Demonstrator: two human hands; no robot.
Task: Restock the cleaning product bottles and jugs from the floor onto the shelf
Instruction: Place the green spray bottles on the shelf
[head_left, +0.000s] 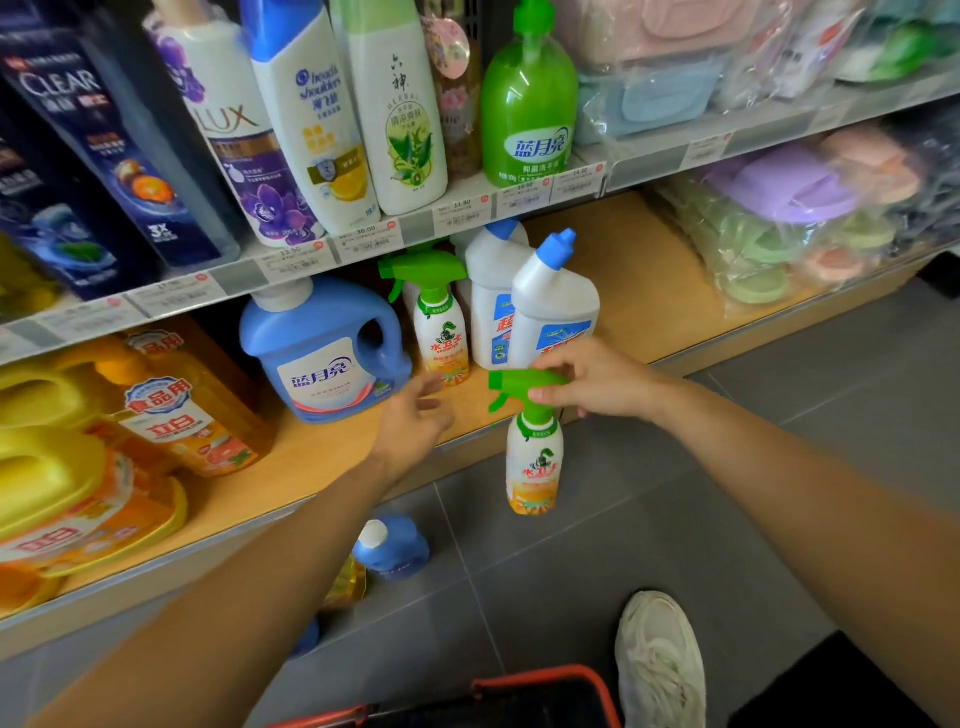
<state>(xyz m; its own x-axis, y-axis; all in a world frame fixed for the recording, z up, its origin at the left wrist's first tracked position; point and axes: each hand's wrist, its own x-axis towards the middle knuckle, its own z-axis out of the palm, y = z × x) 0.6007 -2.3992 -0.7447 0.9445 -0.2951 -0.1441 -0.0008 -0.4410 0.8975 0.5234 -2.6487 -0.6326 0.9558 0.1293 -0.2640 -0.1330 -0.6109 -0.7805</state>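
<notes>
Red-rimmed basket (540, 688) sits at the bottom edge, with a pale sneaker (660, 660) beside it on the grey tiled floor (701, 530). Above the tiles the right hand (597, 382) grips the green trigger head of a spray bottle (535, 462), fingers curled over the top. The bottle hangs upright just in front of the wooden shelf (639, 270), not resting on it. The left hand (415, 415) is released, fingers loosely spread and holding nothing, over the shelf lip near a blue detergent jug (322, 348). Standing on the shelf beside that jug are a second spray bottle (441, 332) and two white bottles with blue caps (556, 306) — the nearer one right behind the right hand. Down on the floor, partly hidden by the left forearm, stand a blue jug with a white cap (392, 545) and something yellow (348, 582) — too hidden to tell what. Orange dish-soap jugs (171, 410) fill the shelf's left side
</notes>
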